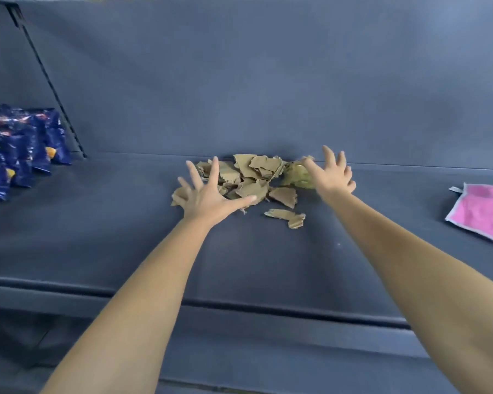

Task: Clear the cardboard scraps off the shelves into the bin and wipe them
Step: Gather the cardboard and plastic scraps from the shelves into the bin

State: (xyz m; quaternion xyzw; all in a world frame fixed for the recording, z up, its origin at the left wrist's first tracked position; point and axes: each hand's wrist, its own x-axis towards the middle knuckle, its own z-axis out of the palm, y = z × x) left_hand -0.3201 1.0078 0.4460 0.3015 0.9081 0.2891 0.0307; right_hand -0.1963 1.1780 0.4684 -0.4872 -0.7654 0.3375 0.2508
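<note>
At the back of the dark blue metal shelf (125,237) lies a pile of torn brown cardboard scraps (254,177); the left hand (208,197) and right hand (332,177), fingers spread, flank it, holding nothing.

A: Site?
B: Shop aisle, going by the fittings: dark metal shelf (97,237) with a lipped front edge, flat back panel (239,81), slotted upright (44,75) at left
A: Any stock?
B: Blue snack bags (20,149), many alike, lined up in rows in the next bay, left of the upright
</note>
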